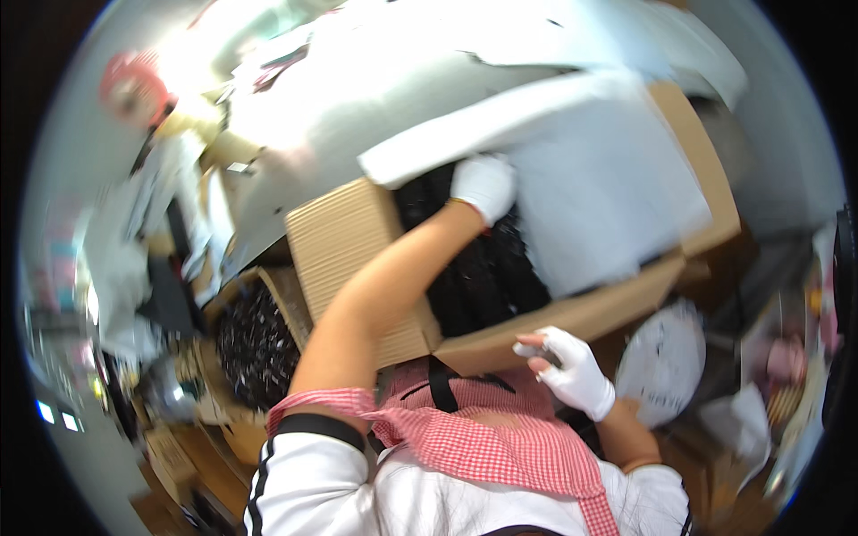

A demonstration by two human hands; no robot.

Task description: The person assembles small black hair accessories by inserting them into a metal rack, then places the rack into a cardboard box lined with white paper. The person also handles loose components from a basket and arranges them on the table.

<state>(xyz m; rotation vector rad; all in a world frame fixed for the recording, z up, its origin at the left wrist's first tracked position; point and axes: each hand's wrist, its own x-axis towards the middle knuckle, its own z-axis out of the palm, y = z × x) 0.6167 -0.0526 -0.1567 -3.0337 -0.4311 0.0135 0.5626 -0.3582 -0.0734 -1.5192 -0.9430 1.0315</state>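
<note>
My left hand (pixel 484 188), in a white glove, reaches into an open cardboard box (pixel 344 255). It lies over dark, glossy contents (pixel 478 286) and against the edge of a white sheet (pixel 608 179). Its fingers are blurred and partly hidden, so whether they grip the sheet is unclear. The sheet covers the box's right part, and its far edge is raised in a fold. Near the box's front flap, my right hand (pixel 576 371) hovers in a white glove with bare fingertips. Its thumb and fingers are bent but apart, with nothing clearly held.
Left of the box stands another carton (pixel 299 308) filled with dark, shiny pieces (pixel 259 335). A pale table (pixel 357 116) extends behind, with a pink fan (pixel 134 87) at far left. A round white bundle (pixel 663 362) sits to the right, near a bin of mixed items (pixel 786 362).
</note>
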